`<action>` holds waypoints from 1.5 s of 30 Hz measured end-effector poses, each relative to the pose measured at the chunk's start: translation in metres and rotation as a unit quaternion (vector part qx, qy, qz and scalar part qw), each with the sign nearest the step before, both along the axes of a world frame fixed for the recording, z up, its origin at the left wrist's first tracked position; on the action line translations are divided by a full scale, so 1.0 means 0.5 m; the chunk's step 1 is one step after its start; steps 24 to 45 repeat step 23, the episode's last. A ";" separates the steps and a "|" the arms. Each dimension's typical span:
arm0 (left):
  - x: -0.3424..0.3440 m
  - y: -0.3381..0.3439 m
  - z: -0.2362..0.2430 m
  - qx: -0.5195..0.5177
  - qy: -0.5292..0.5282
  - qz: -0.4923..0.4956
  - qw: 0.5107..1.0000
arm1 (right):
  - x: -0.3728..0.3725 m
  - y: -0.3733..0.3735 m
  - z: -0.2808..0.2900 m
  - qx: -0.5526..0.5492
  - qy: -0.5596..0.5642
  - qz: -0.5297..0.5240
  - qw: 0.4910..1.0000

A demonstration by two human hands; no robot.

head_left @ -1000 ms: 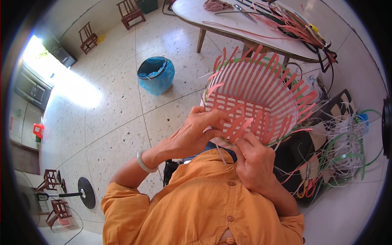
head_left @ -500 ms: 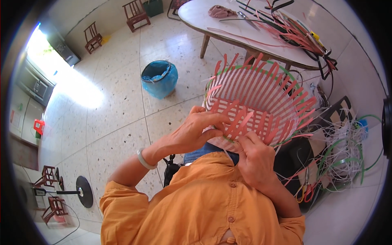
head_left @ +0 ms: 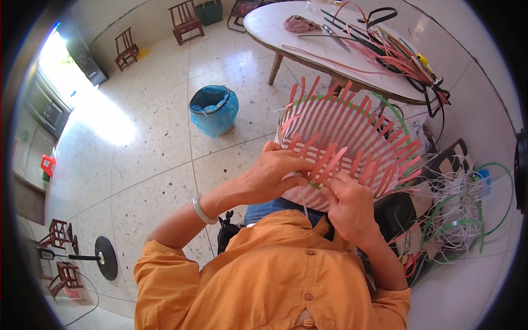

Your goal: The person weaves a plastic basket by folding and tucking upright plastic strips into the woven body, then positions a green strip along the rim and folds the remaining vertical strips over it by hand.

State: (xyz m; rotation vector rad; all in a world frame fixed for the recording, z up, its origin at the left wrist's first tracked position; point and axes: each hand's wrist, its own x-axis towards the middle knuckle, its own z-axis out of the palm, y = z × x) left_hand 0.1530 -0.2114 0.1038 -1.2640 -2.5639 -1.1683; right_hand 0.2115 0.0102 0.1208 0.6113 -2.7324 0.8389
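Observation:
A round woven basket [head_left: 344, 124] of pink and white plastic strips is tipped with its open side up in front of me. Pink strip ends stick up all around its rim, and a green band [head_left: 408, 122] runs along the edge. At the near rim, my left hand [head_left: 275, 171] pinches the edge between thumb and fingers. Close to its right, my right hand [head_left: 353, 208] is closed on the same rim, its fingertips partly hidden. Between the hands, a thin white strip [head_left: 306, 208] hangs below the edge.
Ahead stands an oval white table [head_left: 269, 25] bearing loose pink and black strips [head_left: 396, 55] and a pink cloth [head_left: 301, 24]. A blue-lined bin [head_left: 214, 113] is on the floor. To my right lies a tangle of white and green strips [head_left: 456, 212]. Small wooden chairs [head_left: 186, 23] stand farther off.
The basket has shifted and tilted slightly, with its near rim a little lower. My right hand has moved slightly down and right, and my view has shifted a little. Both hands keep hold.

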 end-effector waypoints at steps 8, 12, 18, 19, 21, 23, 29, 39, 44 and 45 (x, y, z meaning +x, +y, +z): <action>0.061 -0.008 -0.001 0.125 0.215 0.122 0.961 | 0.025 0.006 -0.028 0.081 0.070 0.013 0.994; 0.107 -0.075 -0.120 0.128 -0.156 0.282 0.938 | 0.054 0.008 -0.039 0.079 0.078 0.005 0.994; 0.099 -0.019 -0.231 0.523 -0.805 -0.058 0.275 | 0.061 0.021 -0.068 0.071 0.184 0.087 0.976; 0.098 -0.004 -0.231 0.522 -0.805 -0.061 0.276 | 0.059 0.022 -0.069 0.072 0.186 0.085 0.976; 0.101 0.043 -0.197 0.533 -0.753 -0.063 0.380 | 0.060 0.029 -0.076 0.073 0.213 0.131 0.966; 0.092 0.070 -0.197 0.552 -0.727 -0.062 0.404 | 0.067 0.039 -0.091 0.086 0.244 0.135 0.956; 0.092 0.070 -0.197 0.552 -0.727 -0.062 0.404 | 0.067 0.039 -0.091 0.086 0.244 0.135 0.956; 0.092 0.070 -0.197 0.552 -0.727 -0.062 0.404 | 0.067 0.039 -0.091 0.086 0.244 0.135 0.956; 0.092 0.070 -0.197 0.552 -0.727 -0.062 0.404 | 0.067 0.039 -0.091 0.086 0.244 0.135 0.956; 0.092 0.070 -0.197 0.552 -0.727 -0.062 0.404 | 0.067 0.039 -0.091 0.086 0.244 0.135 0.956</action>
